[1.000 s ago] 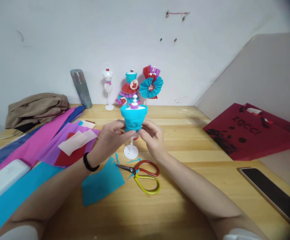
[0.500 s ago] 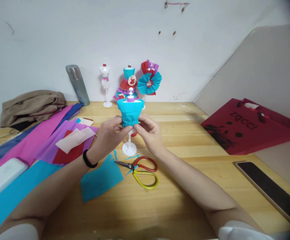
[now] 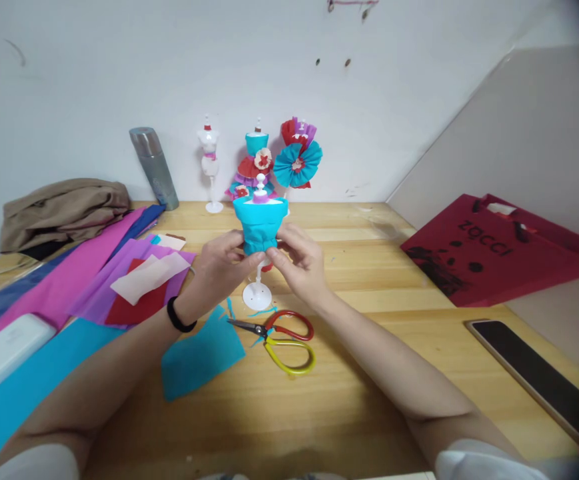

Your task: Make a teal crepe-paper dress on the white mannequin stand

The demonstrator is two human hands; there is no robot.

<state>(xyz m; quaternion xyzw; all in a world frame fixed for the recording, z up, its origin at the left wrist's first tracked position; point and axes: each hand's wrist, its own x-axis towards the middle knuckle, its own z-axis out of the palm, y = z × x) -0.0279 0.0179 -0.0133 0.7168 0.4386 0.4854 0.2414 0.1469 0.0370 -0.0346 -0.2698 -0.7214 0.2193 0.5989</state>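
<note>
Between my hands a small white dress form stands upright, its torso wrapped in turquoise crepe paper. My left hand is closed on the left side of the wrapped waist, thumb at the paper's lower edge. On the other side my right hand grips the same waist, its thumb tip close to the left one. The fingers behind the form are partly hidden. Just in front of its base lie scissors with one red and one yellow handle. A cut turquoise paper piece rests left of them.
Three more dress forms stand by the wall: a bare one and two in paper, including one with a turquoise rosette. A flask, brown cloth and coloured paper sheets are left. A red bag and phone are right.
Both hands keep their hold on the wrapped dress form with almost no movement. The whole view has shifted very slightly.
</note>
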